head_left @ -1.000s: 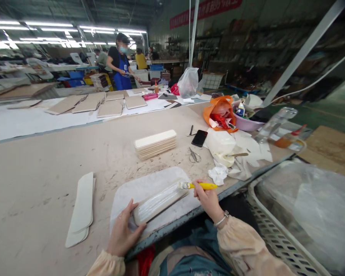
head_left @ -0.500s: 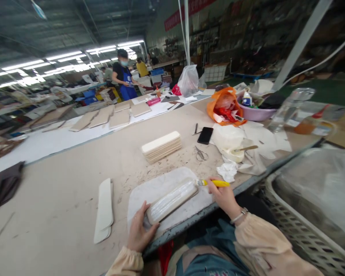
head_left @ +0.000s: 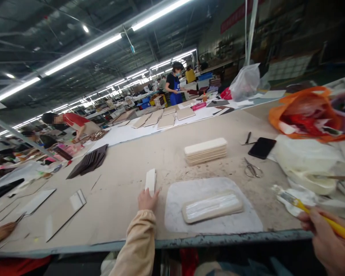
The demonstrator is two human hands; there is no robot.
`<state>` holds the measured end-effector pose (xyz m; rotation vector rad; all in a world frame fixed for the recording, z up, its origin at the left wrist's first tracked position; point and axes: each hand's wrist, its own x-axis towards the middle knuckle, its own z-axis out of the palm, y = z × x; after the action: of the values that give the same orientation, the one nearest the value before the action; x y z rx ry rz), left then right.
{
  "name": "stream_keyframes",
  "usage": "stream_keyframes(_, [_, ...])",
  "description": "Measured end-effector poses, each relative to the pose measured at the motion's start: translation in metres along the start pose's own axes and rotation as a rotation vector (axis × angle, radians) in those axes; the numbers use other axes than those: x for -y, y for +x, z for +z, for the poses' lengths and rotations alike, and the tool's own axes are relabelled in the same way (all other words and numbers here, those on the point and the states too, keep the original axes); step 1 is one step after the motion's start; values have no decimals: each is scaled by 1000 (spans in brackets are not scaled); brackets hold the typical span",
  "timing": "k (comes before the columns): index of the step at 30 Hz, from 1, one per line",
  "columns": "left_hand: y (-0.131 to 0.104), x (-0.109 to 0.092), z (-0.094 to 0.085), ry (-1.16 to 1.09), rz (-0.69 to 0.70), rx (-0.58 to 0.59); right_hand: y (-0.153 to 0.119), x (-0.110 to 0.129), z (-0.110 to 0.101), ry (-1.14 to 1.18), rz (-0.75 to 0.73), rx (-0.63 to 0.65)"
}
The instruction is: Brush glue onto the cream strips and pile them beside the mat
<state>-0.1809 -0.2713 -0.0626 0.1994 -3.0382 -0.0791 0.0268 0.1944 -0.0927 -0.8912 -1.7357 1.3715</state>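
Observation:
My left hand (head_left: 147,200) is on the near end of the white strips (head_left: 151,180), thumb and fingers spread to either side; whether it grips them is unclear. My right hand (head_left: 327,234), at the lower right, holds a yellow-handled brush (head_left: 300,205), its bristles pointing left over crumpled white paper (head_left: 303,195). Between my hands, a long rounded panel (head_left: 212,207) with a shiny white wet-looking coat lies on a pale sheet (head_left: 175,191). Behind it stands a stack of similar cream panels (head_left: 206,151).
Scissors (head_left: 252,168), a black phone (head_left: 262,148), a white tub (head_left: 319,182) and an orange bag (head_left: 310,115) are at the right. Dark pieces (head_left: 89,161) and flat boards (head_left: 66,214) lie left. Another person's hand (head_left: 2,233) is at the far left; other people work behind.
My left hand has left the coated panel and moved left to the white strips. My right hand has moved the brush off the panel to the right. The view has turned left.

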Motion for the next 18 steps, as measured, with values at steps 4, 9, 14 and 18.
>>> stream_keyframes(4, [16,11,4,97,20,143,-7,8,-1,-42,-46,71])
stream_keyframes(9, [16,17,6,164,26,223,-13,12,4,-49,-35,89])
stream_keyframes(14, [23,20,5,192,-14,297,-13,8,5,-49,-15,109])
stream_keyframes(18, [28,20,6,199,-40,337,-14,6,5,-92,-13,111])
